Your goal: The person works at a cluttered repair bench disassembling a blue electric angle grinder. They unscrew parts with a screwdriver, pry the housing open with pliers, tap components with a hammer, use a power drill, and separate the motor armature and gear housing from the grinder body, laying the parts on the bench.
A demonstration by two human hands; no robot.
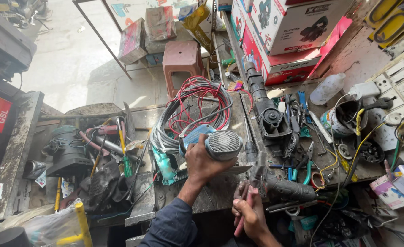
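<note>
At the middle of a crowded repair surface point(220, 192), left hand point(202, 164) clamps over the rear of a grey-and-teal power tool point(211, 145); fingers point(193, 153) wrapped on the rounded grey motor cap with its vent slots, tool body lying on the surface and angled away from the wrist. Teal housing piece point(164, 165) sits just beside the left fingers, on their outer side.

Right hand point(250, 212), nearer the body, fingers closed round a slim reddish-handled tool point(244, 208), probably a screwdriver; tip hidden behind the hand, so cannot tell what it touches. Just beyond the right fingers lies a dark rotary-hammer body point(279, 183), grip end towards them.

Beyond the left fingers: coil of grey and red cable point(195, 107), loops touching the tool's far side. Further right of the right fingers: pliers, loose yellow wire point(362, 142), small parts, all packed close.

Risks, as judged:
- Rounded cap gives a poor purchase; tool could roll or twist under pressure from the driver, causing the tip to slip towards the left fingers.
- Cable loops lie close enough to snag the tool if it is turned or lifted.
- Loose screws or small parts set down here would vanish into the clutter.
- Surface edge is near the wrists; a nudged item could drop off.
</note>
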